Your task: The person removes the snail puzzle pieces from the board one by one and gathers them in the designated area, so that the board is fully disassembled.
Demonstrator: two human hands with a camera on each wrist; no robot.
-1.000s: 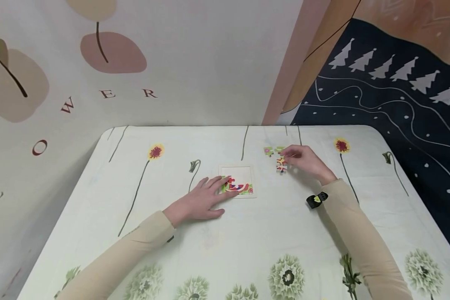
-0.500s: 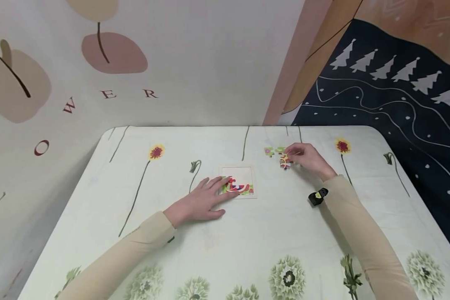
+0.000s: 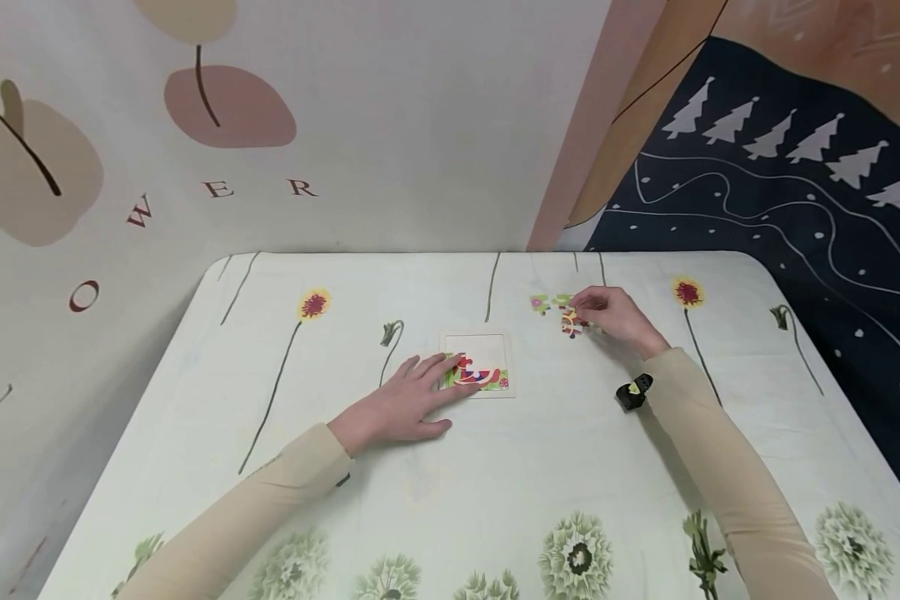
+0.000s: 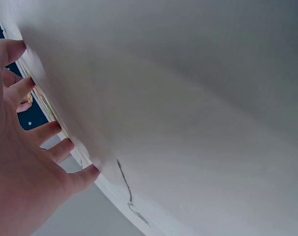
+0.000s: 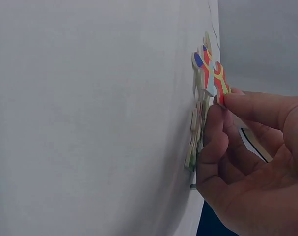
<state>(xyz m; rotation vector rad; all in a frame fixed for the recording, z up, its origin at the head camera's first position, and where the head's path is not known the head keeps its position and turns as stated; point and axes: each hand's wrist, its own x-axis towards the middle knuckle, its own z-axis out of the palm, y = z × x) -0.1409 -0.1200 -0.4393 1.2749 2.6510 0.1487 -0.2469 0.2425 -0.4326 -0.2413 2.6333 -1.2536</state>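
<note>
My left hand [image 3: 408, 406] lies with fingers spread across the lower left of a square puzzle tray [image 3: 512, 363]. Its fingertips touch the joined pieces [image 3: 487, 378] along the tray's bottom; the upper part shows bare board. In the left wrist view the fingers [image 4: 45, 132] reach out straight and grip nothing. My right hand [image 3: 618, 321], right of the tray, pinches a red and yellow puzzle piece [image 5: 221, 81] between thumb and fingertip. Close behind it is a red and blue puzzle piece [image 5: 205, 73]. The curled fingers partly hide other loose pieces.
Green puzzle pieces [image 3: 540, 303] lie just beyond the right hand, at the back of the table. A flower-printed white cloth [image 3: 487, 483] covers the table. Patterned wall hangings [image 3: 420, 125] rise directly behind the far edge.
My right hand has shifted slightly, and the red and yellow pieces by its fingertips have moved a little right and away from me. The left hand stays in place.
</note>
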